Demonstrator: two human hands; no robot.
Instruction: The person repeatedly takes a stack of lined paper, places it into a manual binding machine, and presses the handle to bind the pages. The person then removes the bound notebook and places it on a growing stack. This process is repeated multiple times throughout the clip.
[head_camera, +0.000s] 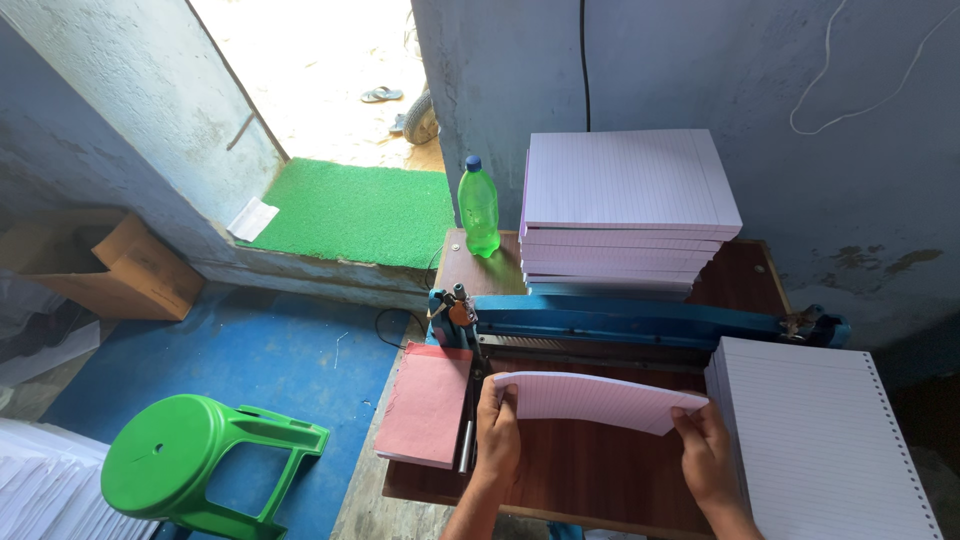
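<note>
Thin sheaf of lined paper (600, 400), pale, bowed upward, lifted just above wooden table, edges pinched both ends.

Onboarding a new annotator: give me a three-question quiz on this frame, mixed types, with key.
1. True or false: both hands grip the thin bowed bundle of lined paper, the left hand at its left end and the right hand at its right end.
2. What stands left of the tall stack of lined sheets at the back of the brown wooden table? A) green plastic bottle with a blue cap B) red mug C) metal tin
3. Fill in: the green plastic stool on the blue floor lies on its ____.

Key: 1 true; 2 A; 3 side.
</note>
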